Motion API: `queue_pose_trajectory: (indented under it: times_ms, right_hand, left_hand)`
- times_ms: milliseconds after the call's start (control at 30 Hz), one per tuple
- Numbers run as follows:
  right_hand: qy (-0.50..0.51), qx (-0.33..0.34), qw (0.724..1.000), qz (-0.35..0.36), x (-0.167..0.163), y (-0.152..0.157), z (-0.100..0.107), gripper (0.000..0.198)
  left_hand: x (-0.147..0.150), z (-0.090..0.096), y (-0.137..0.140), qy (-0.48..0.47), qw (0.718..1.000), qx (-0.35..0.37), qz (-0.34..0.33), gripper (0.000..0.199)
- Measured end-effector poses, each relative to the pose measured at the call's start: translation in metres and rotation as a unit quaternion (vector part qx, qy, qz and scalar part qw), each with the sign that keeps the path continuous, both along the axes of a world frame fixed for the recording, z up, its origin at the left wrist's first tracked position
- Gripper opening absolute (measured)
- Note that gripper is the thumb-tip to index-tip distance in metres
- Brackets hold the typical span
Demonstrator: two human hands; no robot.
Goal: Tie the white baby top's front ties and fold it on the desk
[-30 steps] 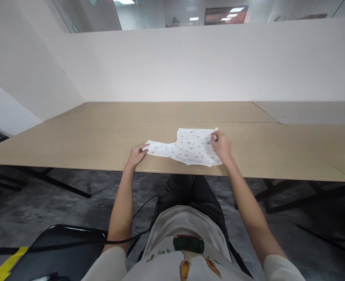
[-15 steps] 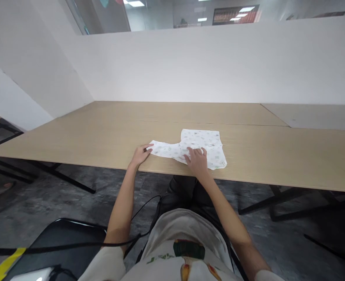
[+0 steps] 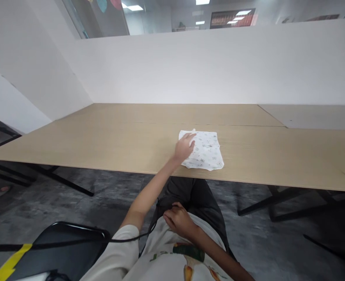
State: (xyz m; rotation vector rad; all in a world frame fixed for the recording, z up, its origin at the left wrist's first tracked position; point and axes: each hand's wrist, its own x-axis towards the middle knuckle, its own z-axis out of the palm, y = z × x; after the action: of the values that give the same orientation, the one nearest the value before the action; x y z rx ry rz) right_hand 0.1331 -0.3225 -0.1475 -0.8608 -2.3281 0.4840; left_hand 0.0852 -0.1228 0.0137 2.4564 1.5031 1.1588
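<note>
Here, patterned cloth point(image 3: 206, 150) is lying on the tan table point(image 3: 125, 144) near its front edge, left hand point(image 3: 184, 148) touching it, grip unclear; right hand point(image 3: 179, 220), loosely closed, is resting before the table, white wall point(image 3: 172, 70) standing behind.

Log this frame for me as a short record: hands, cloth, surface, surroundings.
Left hand: on the cloth's left part; grip unclear
Right hand: away from the cloth, near the waist, fingers curled
Cloth: white with small printed motifs, roughly square outline, lying flat
Table: light wood-look top, cloth near its front edge
Chair: black, lower left
Yellow strip: around a black cable, in front of the chair
Wall: white, behind the table
</note>
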Motion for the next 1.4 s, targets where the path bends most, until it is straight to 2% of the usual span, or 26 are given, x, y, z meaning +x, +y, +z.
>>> queue_pose_trajectory:
  times_ms: [67,167,300,400,500,567,667,767,800,867,967,1033,1200,1333,1400]
  right_hand:
    - [0.001,0.004,1.000,-0.001,0.002,-0.002,-0.001,0.022]
    - [0.017,0.014,1.000,-0.014,0.002,-0.004,-0.006,0.021]
    - [0.050,0.038,0.998,-0.014,0.000,-0.003,-0.013,0.021]
    - [0.069,0.038,0.997,-0.010,-0.002,-0.004,-0.010,0.022]
    - [0.102,0.030,0.994,-0.006,0.005,-0.004,0.004,0.022]
    - [0.148,0.044,0.987,-0.036,0.022,0.000,0.019,0.020]
    - [0.206,0.121,0.957,-0.166,0.069,0.018,0.044,0.020]
    - [0.176,0.221,0.908,-0.311,0.128,0.051,0.068,0.023]
    - [0.144,0.235,0.898,-0.342,0.146,0.064,0.075,0.025]
    - [0.067,0.227,0.905,-0.353,0.175,0.090,0.085,0.030]
    - [-0.003,0.204,0.938,-0.282,0.198,0.121,0.090,0.033]
    - [-0.008,0.189,0.954,-0.234,0.202,0.131,0.090,0.028]
    - [0.070,0.118,0.969,-0.206,0.205,0.114,0.096,0.020]
    - [0.140,0.039,0.966,-0.211,0.206,0.090,0.114,0.017]
    - [0.167,0.011,0.962,-0.217,0.206,0.087,0.126,0.016]
  left_hand:
    - [0.025,-0.008,-0.007,0.083,0.996,-0.024,-0.029,0.039]
    - [0.045,-0.027,-0.018,0.165,0.981,-0.057,-0.087,0.045]
    - [0.048,-0.045,-0.030,0.173,0.972,-0.082,-0.139,0.049]
    - [0.041,-0.045,-0.038,0.168,0.964,-0.082,-0.189,0.053]
    - [0.018,-0.039,-0.045,0.145,0.963,-0.073,-0.215,0.051]
    - [-0.009,-0.035,-0.048,0.106,0.975,-0.058,-0.184,0.046]
    - [-0.059,-0.037,-0.050,0.071,0.989,-0.034,-0.124,0.039]
    - [-0.096,-0.045,-0.053,0.075,0.991,-0.016,-0.111,0.041]
    - [-0.101,-0.049,-0.053,0.077,0.991,-0.010,-0.107,0.042]
    - [-0.103,-0.055,-0.052,0.080,0.992,0.003,-0.101,0.042]
    - [-0.092,-0.058,-0.047,0.093,0.991,0.017,-0.093,0.033]
    - [-0.086,-0.056,-0.044,0.105,0.991,0.018,-0.080,0.025]
    - [-0.090,-0.050,-0.059,0.111,0.991,0.018,-0.070,0.024]
    - [-0.101,-0.045,-0.089,0.065,0.996,0.027,-0.059,0.022]
    - [-0.103,-0.039,-0.099,0.020,0.998,0.041,-0.041,0.020]
